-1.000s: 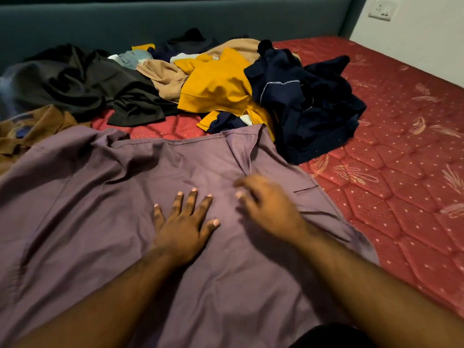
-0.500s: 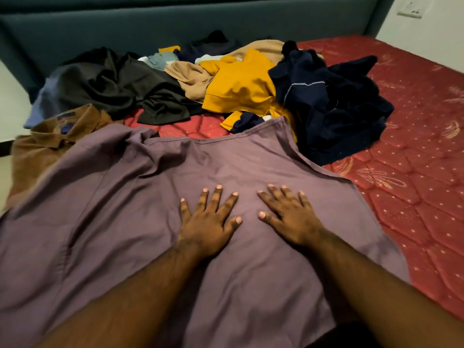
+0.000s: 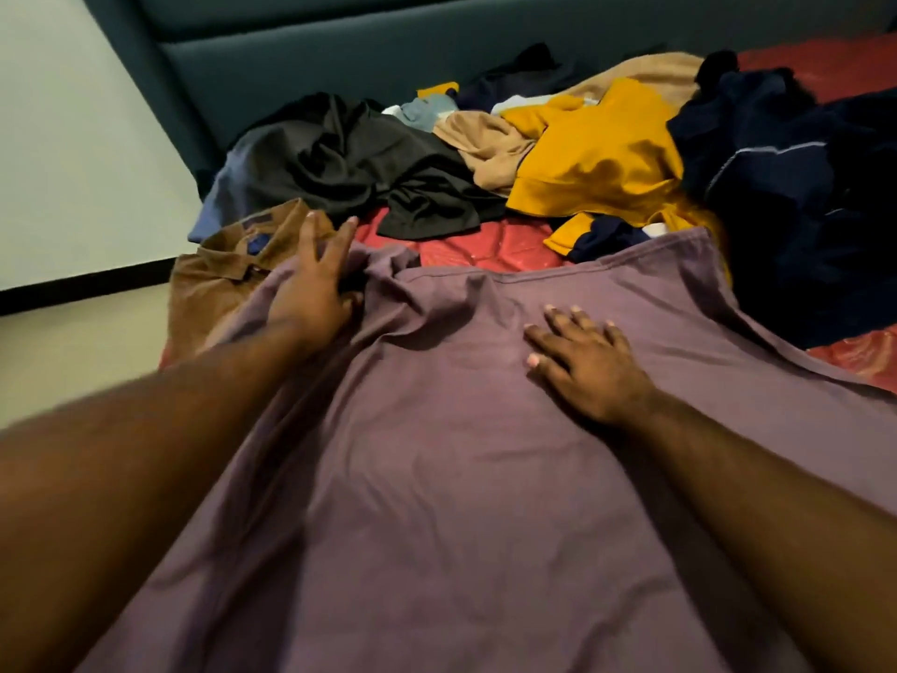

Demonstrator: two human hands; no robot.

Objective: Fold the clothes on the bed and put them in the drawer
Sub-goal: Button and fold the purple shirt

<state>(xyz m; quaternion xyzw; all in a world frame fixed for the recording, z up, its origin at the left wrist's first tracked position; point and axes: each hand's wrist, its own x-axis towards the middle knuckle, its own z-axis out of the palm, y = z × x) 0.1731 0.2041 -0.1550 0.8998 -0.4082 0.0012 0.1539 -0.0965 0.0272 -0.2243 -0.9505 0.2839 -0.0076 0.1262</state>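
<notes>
Bed (image 3: 466, 245), red quilted mattress, bearing one purple shirt (image 3: 437, 478) spread flat at its near side, largest item. Beyond the purple shirt: heap of dark grey, yellow (image 3: 597, 162), tan and navy clothes; at its far-left corner, a brown collared shirt (image 3: 213, 279). Right hand (image 3: 582, 361) flat on the purple shirt, grip open, fingers spread; left hand (image 3: 310, 284) at its bunched far-left corner, fingers extended, thumb against the fold, hold uncertain.
</notes>
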